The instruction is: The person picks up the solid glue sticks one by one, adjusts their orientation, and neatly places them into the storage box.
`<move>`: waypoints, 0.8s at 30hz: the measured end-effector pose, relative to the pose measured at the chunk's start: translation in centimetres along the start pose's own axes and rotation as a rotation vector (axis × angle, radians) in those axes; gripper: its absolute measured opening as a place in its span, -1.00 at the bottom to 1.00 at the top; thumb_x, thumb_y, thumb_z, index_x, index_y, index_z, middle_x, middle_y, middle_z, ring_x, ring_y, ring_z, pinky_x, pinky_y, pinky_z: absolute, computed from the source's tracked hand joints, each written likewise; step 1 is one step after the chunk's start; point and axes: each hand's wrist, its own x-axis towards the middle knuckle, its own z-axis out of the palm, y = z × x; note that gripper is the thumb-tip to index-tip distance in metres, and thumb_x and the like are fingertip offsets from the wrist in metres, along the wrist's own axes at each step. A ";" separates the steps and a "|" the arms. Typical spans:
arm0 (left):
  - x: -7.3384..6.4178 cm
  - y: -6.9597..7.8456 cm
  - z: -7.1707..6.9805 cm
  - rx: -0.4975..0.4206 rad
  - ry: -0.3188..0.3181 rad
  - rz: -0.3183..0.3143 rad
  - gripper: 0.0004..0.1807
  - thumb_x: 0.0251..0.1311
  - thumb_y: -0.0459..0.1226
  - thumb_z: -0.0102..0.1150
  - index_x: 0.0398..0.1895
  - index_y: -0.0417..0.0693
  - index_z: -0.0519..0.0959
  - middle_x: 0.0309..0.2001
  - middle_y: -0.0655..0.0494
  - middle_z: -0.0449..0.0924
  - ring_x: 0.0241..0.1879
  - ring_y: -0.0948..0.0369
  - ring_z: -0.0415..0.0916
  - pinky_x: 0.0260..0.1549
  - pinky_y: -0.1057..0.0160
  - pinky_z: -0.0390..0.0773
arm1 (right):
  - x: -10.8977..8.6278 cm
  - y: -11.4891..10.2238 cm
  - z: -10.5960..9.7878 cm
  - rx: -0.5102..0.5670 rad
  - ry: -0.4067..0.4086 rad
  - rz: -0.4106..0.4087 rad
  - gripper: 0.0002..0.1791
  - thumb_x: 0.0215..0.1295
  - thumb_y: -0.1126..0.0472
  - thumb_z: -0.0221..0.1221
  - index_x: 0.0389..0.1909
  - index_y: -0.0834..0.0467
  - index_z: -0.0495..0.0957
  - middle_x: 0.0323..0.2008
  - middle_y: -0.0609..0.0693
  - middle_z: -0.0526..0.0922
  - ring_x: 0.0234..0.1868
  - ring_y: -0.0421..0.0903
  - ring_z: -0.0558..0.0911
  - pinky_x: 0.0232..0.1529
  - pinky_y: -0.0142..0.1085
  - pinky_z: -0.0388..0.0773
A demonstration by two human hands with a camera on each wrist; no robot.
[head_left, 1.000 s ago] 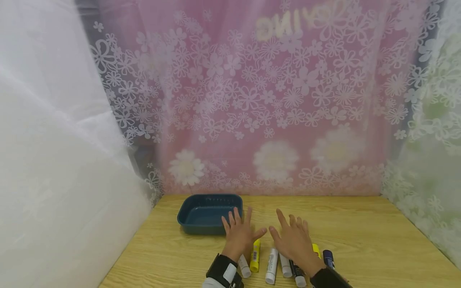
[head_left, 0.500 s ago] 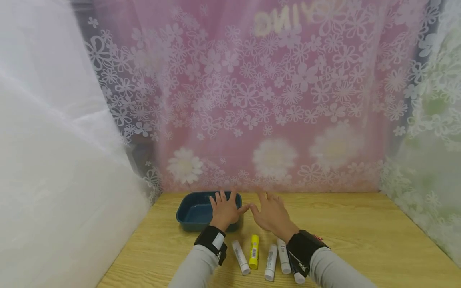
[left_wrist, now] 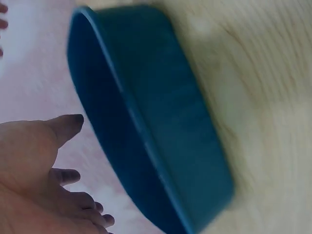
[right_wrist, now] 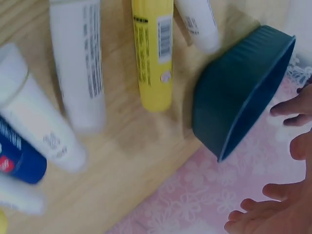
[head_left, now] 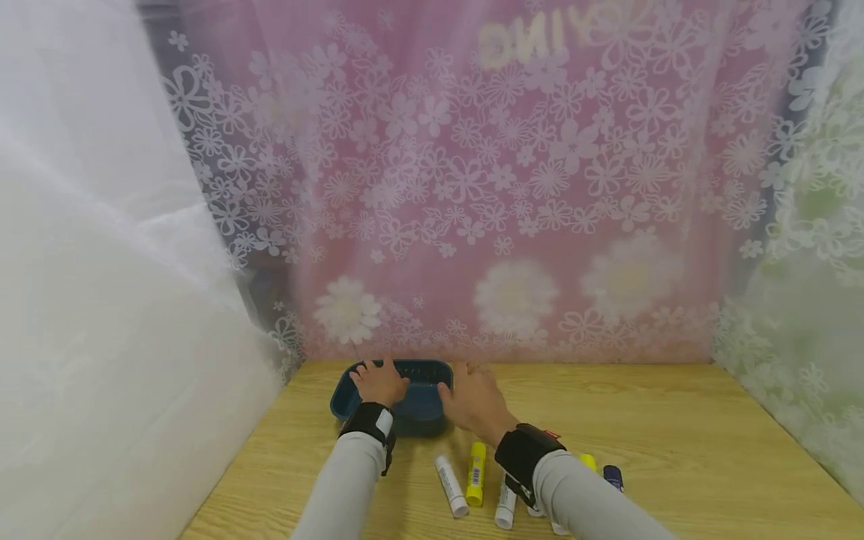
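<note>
A dark blue-green plastic basin (head_left: 421, 427) stands at the back left of the table. My left hand (head_left: 381, 384) hovers over its left part, fingers spread and holding nothing. In the left wrist view, that hand's thumb (left_wrist: 68, 127) reaches close to the basin's rim (left_wrist: 127, 92). At the basin's right end is my right hand (head_left: 475, 401), its thumb near the rim and its fingers loosely bent with nothing in them. The right wrist view has the basin (right_wrist: 234, 92) between the hands and a yellow glue stick (right_wrist: 153, 58).
In front of the basin lie a white glue stick (head_left: 451, 486), a yellow one and another white one (head_left: 505, 502). Farther right, past my right forearm, are a second yellow stick (head_left: 588, 461) and a navy one (head_left: 613, 477). A flowered curtain (head_left: 513, 187) hangs behind the table.
Both hands have moved forward from above the glue sticks to the basin. The left hand has shifted left over it, the right hand left to its right end, and the hands have spread apart.
</note>
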 end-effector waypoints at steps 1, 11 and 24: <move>0.0 -0.4 -0.1 -0.007 -0.007 -0.032 -0.24 0.35 -0.06 0.25 0.52 -0.12 0.25 0.44 -0.49 0.18 0.43 -0.39 0.15 0.43 -0.29 0.06 | -0.1 -0.1 0.2 0.004 -0.002 -0.002 -0.37 0.54 -0.02 0.04 0.47 0.25 0.26 0.28 0.43 0.46 0.37 0.40 0.38 0.36 0.22 0.29; 0.5 -3.8 -0.5 -0.055 -0.028 -0.228 -0.32 0.37 -0.28 0.16 0.43 -0.49 0.21 0.32 -0.59 0.27 0.35 -0.43 0.24 0.35 -0.31 0.23 | -0.9 -0.8 3.0 -0.002 -0.077 -0.028 -0.37 0.55 0.04 0.05 0.39 0.44 0.32 0.22 0.42 0.53 -0.12 0.20 0.67 -0.21 -0.10 0.63; 0.9 -5.9 0.1 -0.115 -0.036 -0.203 -0.65 0.33 -0.38 0.05 0.00 -0.58 0.57 0.04 -0.59 0.51 0.07 -0.40 0.50 0.06 -0.27 0.52 | -1.1 -1.1 4.9 -0.060 -0.052 -0.031 -0.34 0.52 0.01 0.07 0.32 0.51 0.36 0.21 0.43 0.52 0.15 0.31 0.61 0.04 0.01 0.64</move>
